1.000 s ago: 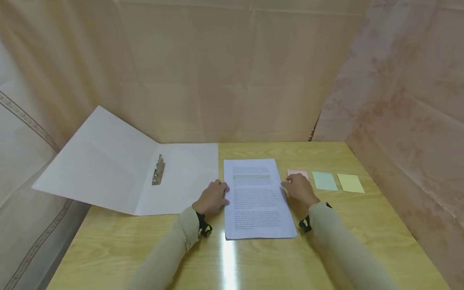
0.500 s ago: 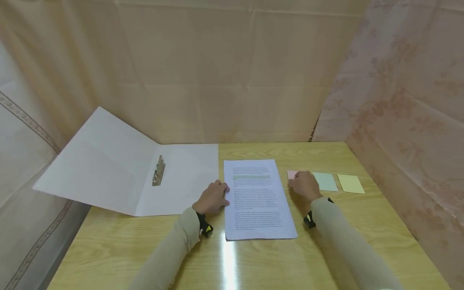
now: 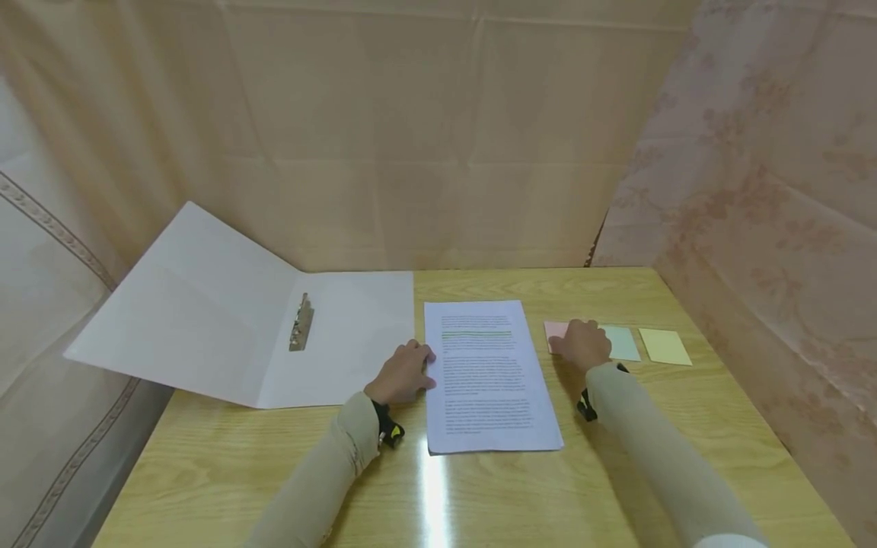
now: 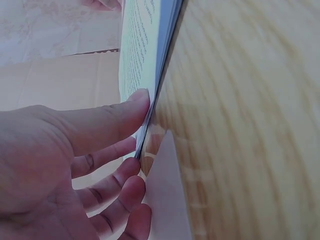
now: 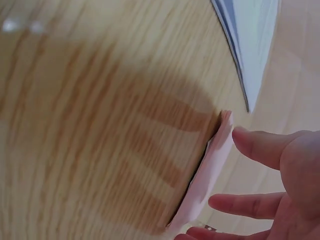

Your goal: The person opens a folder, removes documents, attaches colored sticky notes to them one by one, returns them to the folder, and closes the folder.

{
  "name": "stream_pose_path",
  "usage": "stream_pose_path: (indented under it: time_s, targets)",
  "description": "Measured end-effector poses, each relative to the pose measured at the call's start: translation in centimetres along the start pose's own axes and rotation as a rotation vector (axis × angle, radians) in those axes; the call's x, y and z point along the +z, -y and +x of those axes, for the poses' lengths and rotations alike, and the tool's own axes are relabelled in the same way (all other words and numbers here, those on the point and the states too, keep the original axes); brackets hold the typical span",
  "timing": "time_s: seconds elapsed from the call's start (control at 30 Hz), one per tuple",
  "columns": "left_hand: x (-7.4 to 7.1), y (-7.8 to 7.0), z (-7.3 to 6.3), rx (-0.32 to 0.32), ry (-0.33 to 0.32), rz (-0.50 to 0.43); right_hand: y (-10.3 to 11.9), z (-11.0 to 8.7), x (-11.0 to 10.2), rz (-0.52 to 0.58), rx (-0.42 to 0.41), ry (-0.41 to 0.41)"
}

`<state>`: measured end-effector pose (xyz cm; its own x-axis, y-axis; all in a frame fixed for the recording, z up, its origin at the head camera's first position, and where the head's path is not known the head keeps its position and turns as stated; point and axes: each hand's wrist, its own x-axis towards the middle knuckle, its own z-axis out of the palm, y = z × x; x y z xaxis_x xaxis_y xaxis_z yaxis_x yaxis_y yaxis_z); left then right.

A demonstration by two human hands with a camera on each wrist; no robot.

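Note:
A stack of printed paper (image 3: 483, 380), with a green highlighted line near its top, lies on the table. My left hand (image 3: 400, 373) rests beside its left edge. In the left wrist view, the thumb and fingertips of that hand (image 4: 55, 145) touch the side of the stack (image 4: 135, 55), fingers loosely bent. Over the pink sticky notes (image 3: 553, 330) is my right hand (image 3: 584, 346), partly covering them. The right wrist view has the thumb and fingers of this hand (image 5: 285, 175) spread apart, close to the pink pad (image 5: 205, 182), not visibly gripping it.
Green notes (image 3: 622, 344) and yellow notes (image 3: 664, 347) lie to the right of the pink ones. An opened white folder (image 3: 363, 327) with a metal clip (image 3: 300, 323) lies left of the paper, its cover raised. Curtains (image 3: 438, 137) hang behind the table.
My right hand has left the paper's right edge and moved right, onto the pink sticky notes. The left hand and the paper stay in place.

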<state>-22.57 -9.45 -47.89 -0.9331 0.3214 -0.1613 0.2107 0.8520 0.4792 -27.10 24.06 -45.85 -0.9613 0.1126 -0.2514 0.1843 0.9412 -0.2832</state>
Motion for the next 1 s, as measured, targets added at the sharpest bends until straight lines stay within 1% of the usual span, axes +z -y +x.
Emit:
stream_pose_path:
  time_s: [0.13, 0.27, 0.37, 0.5, 0.6, 0.77, 0.9, 1.0]
  targets:
    - [0.0, -0.1, -0.1, -0.007, 0.004, -0.004, -0.2, 0.2, 0.4, -0.02, 0.003, 0.019]
    - [0.0, -0.2, -0.2, -0.01, 0.0, -0.006, -0.5, 0.5, 0.8, -0.007, 0.02, -0.004]
    - [0.3, -0.1, -0.3, 0.003, -0.008, 0.009, -0.7, 0.7, 1.0, 0.022, 0.047, -0.014]
    - [0.6, 0.1, -0.3, 0.018, -0.018, 0.015, -1.0, 0.8, 1.0, 0.071, 0.089, 0.001]
    - [0.7, 0.2, -0.3, 0.017, -0.023, 0.005, -1.1, 0.9, 0.7, 0.091, 0.103, 0.014]
    - [0.6, 0.4, -0.3, 0.01, -0.033, -0.013, -1.1, 1.2, 0.3, 0.146, 0.112, 0.021]
    - [0.5, 0.5, -0.4, 0.001, -0.037, -0.03, -1.3, 1.4, 0.6, 0.209, 0.106, 0.027]
    - [0.4, 0.4, -0.4, -0.002, -0.039, -0.042, -1.6, 1.4, 0.9, 0.247, 0.09, 0.011]
